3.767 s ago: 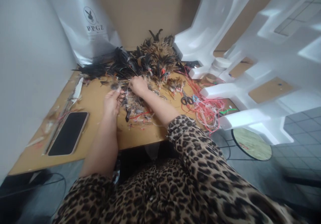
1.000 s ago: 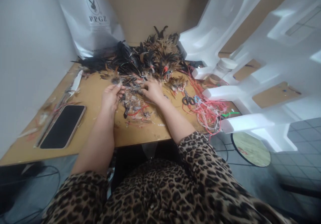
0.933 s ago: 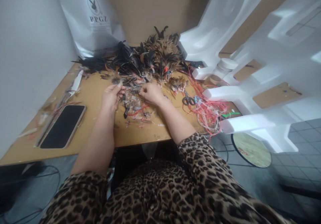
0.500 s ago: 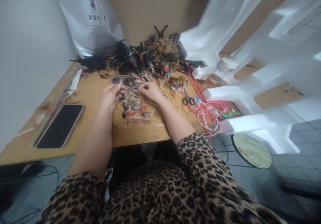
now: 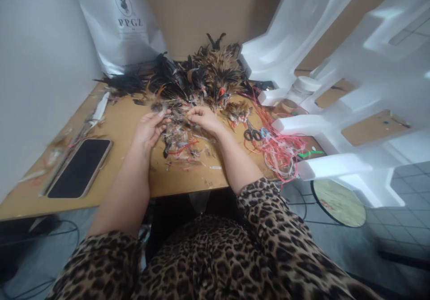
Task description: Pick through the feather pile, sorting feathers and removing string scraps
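Seemingly partway: pinching feather tuft (image 5: 157,107) in left hand (image 5: 148,127), between surface's (image 5: 188,183) front and back edges; cannot tell hold of half-curled right hand (image 5: 205,118); with feather bundles (image 5: 220,69) heaped toward back edge, loose feathers (image 5: 176,134) left nearer front.

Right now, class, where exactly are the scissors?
In the head view, the black-handled scissors lie on the table to the right of the right hand, between the small brown feather bunch and the tangle of pink strands.
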Tool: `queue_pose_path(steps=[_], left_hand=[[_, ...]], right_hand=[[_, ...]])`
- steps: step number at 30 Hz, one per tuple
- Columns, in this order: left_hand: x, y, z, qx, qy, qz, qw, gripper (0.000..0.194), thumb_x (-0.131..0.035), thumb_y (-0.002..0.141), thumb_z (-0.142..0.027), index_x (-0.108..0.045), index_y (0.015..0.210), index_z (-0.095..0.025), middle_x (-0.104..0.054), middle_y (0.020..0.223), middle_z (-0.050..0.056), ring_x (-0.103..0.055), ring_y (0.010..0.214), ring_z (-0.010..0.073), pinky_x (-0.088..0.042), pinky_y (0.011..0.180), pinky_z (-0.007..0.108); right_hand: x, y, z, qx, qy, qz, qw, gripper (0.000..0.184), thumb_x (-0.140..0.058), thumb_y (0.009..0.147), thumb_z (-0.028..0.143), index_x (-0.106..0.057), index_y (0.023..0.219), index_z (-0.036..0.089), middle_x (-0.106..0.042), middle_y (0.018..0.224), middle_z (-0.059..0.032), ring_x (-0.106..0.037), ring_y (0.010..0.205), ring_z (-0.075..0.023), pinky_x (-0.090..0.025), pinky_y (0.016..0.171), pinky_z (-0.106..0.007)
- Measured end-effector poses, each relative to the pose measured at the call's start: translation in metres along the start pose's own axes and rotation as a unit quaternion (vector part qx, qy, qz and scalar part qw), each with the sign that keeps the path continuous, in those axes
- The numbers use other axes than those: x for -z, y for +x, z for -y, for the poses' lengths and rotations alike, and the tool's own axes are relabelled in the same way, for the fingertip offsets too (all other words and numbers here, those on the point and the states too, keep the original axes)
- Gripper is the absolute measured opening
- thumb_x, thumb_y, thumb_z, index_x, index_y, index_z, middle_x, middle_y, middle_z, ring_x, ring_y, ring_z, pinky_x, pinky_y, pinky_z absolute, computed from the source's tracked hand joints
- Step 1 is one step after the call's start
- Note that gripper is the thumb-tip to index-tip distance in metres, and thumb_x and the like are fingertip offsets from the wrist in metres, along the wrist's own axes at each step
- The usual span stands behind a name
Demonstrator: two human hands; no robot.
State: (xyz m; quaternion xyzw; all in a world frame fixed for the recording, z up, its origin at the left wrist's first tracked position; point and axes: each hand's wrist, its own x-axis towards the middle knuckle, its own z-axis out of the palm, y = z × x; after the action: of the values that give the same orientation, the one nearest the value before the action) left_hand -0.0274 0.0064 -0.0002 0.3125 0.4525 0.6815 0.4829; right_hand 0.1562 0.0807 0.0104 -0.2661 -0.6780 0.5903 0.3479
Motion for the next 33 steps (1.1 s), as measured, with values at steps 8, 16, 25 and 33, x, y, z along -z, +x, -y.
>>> queue_pose_path(steps=[8, 16, 25, 33], left_hand=[[-0.001, 0.001, 0.004, -0.022, 0.099, 0.010, 0.995, 0.016, -0.073, 0.064, -0.023, -0.067, 0.071, -0.011, -0.071, 0.088, 0.009, -0.063, 0.061, 0.0076, -0.047, 0.052, 0.015], [0.000, 0.001, 0.010, -0.012, 0.176, 0.032, 0.984, 0.016, -0.074, 0.063, -0.024, -0.068, 0.068, -0.010, -0.070, 0.069, 0.010, -0.063, 0.056, 0.0106, -0.046, 0.049, 0.016], [-0.003, 0.001, 0.011, 0.012, 0.136, 0.035, 0.990, 0.008, -0.071, 0.065, -0.017, -0.067, 0.066, -0.009, -0.067, 0.062, 0.008, -0.059, 0.048, 0.0074, -0.045, 0.047, 0.014], [-0.005, 0.002, 0.006, 0.042, -0.027, -0.027, 0.998, 0.005, -0.065, 0.071, -0.010, -0.062, 0.067, -0.011, -0.065, 0.062, 0.003, -0.060, 0.051, 0.0066, -0.045, 0.045, 0.012]], right_hand=[[-0.001, -0.003, 0.004, -0.044, -0.084, 0.071, 0.993, 0.003, -0.056, 0.065, 0.013, -0.057, 0.069, 0.012, -0.054, 0.054, 0.0046, -0.046, 0.049, -0.0058, -0.037, 0.052, -0.018], [0.002, -0.006, 0.012, -0.047, -0.091, 0.042, 0.994, 0.004, -0.055, 0.067, 0.007, -0.057, 0.066, 0.011, -0.055, 0.053, 0.0048, -0.047, 0.049, -0.0048, -0.037, 0.052, -0.017], [0.001, -0.002, 0.005, -0.064, 0.045, 0.054, 0.995, 0.006, -0.060, 0.067, 0.011, -0.060, 0.073, 0.009, -0.058, 0.053, 0.0028, -0.050, 0.048, -0.0052, -0.040, 0.051, -0.018], [-0.001, -0.002, 0.002, -0.065, 0.200, 0.121, 0.970, 0.024, -0.064, 0.069, 0.016, -0.057, 0.092, 0.013, -0.054, 0.057, 0.0058, -0.050, 0.051, -0.0044, -0.039, 0.050, -0.016]])
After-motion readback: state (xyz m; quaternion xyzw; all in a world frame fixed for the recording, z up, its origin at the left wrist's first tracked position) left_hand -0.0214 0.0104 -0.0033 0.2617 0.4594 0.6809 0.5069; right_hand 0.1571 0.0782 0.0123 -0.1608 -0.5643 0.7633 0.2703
